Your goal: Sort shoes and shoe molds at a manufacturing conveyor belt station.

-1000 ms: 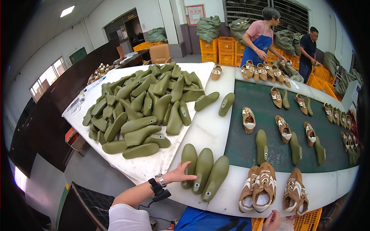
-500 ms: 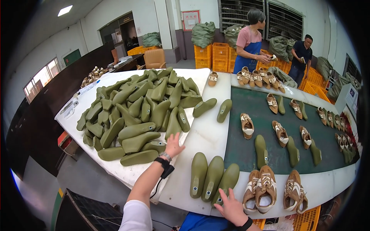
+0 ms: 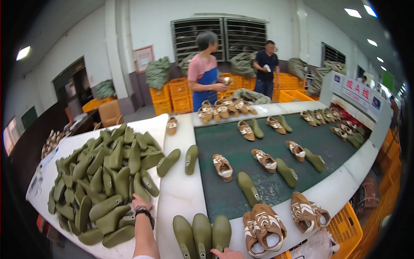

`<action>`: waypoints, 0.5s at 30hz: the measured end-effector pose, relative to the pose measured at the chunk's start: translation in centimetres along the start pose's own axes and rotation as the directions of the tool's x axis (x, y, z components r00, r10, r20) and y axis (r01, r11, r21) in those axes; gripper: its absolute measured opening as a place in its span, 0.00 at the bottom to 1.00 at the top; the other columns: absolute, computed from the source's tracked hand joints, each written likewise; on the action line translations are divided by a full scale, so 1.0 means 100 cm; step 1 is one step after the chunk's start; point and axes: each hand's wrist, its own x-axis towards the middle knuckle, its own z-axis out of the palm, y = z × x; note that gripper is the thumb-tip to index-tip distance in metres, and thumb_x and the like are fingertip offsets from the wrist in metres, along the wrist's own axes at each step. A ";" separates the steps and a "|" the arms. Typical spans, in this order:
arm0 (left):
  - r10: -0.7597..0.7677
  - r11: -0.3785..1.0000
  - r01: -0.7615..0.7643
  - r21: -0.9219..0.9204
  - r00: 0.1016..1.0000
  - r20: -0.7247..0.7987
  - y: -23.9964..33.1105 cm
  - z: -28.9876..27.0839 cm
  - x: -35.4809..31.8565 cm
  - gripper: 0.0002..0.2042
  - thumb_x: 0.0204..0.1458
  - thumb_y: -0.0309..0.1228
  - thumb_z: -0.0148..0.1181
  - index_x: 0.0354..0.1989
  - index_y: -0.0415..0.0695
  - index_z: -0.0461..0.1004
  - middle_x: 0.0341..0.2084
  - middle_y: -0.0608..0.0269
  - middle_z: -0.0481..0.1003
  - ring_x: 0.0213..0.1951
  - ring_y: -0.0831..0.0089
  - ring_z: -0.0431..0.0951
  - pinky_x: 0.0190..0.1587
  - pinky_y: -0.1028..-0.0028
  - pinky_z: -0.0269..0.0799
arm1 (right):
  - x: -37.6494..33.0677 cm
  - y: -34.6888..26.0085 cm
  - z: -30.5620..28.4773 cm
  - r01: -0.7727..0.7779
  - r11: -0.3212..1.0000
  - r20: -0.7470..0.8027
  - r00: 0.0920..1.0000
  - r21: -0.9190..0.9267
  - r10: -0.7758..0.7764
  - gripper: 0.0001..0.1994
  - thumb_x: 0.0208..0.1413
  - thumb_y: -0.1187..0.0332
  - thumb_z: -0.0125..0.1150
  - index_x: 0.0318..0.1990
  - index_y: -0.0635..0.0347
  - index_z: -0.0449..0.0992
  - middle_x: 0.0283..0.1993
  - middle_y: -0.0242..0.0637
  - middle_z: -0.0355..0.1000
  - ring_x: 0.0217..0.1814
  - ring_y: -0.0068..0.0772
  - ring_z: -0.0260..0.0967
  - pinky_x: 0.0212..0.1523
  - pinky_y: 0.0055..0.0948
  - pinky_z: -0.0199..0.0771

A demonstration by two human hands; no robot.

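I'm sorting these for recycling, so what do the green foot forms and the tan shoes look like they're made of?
Green forms: likely moulded plastic; smooth, uniform olive, slight sheen, no seams. Tan shoes: seemingly suede-like or synthetic upper, matte brown with pale stripes, laces and lighter soles, possibly rubber. The left hand reaches into the green pile.

The left forearm enters from the lower edge, just left of centre, and extends straight up and away from the body. The forearm is bare. A dark band with a watch sits on the wrist. The left hand (image 3: 140,201) is at the far end of the reach, seen from the back; its fingers point forward and are largely hidden, so the grip state cannot be determined. The right hand (image 3: 227,254) shows only as a small portion at the bottom edge, near centre. It is held low and close to the body. Its fingers are out of frame.
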 end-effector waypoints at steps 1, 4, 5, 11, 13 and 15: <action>0.017 0.999 -0.020 0.041 0.997 0.075 0.002 -0.005 -0.007 0.58 0.30 0.42 0.70 0.65 0.36 0.33 0.54 0.41 0.62 0.54 0.55 0.67 0.56 0.66 0.65 | 0.001 0.005 0.004 0.014 1.000 0.000 1.000 0.012 -0.014 0.21 0.49 0.53 0.56 0.51 0.48 0.68 0.29 0.50 0.70 0.29 0.50 0.70 0.28 0.44 0.72; 0.122 0.992 -0.118 -0.031 0.972 0.200 -0.001 -0.012 -0.012 0.59 0.31 0.50 0.66 0.64 0.32 0.33 0.53 0.43 0.66 0.54 0.53 0.68 0.56 0.68 0.65 | -0.001 0.006 0.002 0.026 0.999 -0.001 1.000 0.043 -0.026 0.22 0.48 0.54 0.55 0.51 0.48 0.68 0.29 0.51 0.70 0.29 0.51 0.70 0.29 0.44 0.72; 0.139 0.990 -0.137 -0.021 0.977 0.162 0.000 -0.015 -0.022 0.51 0.34 0.51 0.64 0.63 0.34 0.44 0.50 0.47 0.69 0.50 0.52 0.71 0.54 0.65 0.66 | 0.000 0.008 0.004 0.042 0.998 -0.032 0.999 0.038 -0.040 0.21 0.49 0.54 0.55 0.50 0.48 0.68 0.29 0.51 0.70 0.29 0.51 0.70 0.29 0.44 0.72; 0.509 0.618 0.326 -0.715 0.528 0.680 -0.077 -0.027 -0.083 0.26 0.51 0.44 0.51 0.54 0.41 0.61 0.43 0.54 0.72 0.41 0.62 0.76 0.41 0.60 0.75 | -0.002 0.012 0.010 0.090 0.996 -0.114 0.990 0.021 -0.087 0.20 0.48 0.55 0.54 0.49 0.49 0.68 0.28 0.50 0.71 0.29 0.52 0.70 0.29 0.46 0.71; 0.524 0.641 0.335 -0.691 0.466 0.713 -0.104 -0.023 -0.116 0.26 0.52 0.41 0.52 0.56 0.41 0.57 0.41 0.56 0.72 0.38 0.64 0.77 0.41 0.62 0.75 | -0.001 0.013 0.014 0.099 0.995 -0.124 0.987 0.004 -0.098 0.21 0.48 0.54 0.54 0.50 0.49 0.68 0.27 0.50 0.71 0.28 0.51 0.70 0.28 0.46 0.71; 0.529 0.676 0.246 -0.695 0.495 0.689 -0.127 0.000 -0.141 0.33 0.49 0.36 0.58 0.61 0.40 0.48 0.42 0.54 0.70 0.41 0.64 0.75 0.48 0.65 0.71 | -0.001 0.010 0.013 0.094 0.996 -0.122 0.988 0.011 -0.092 0.21 0.48 0.54 0.53 0.50 0.49 0.68 0.27 0.50 0.71 0.28 0.51 0.70 0.28 0.46 0.71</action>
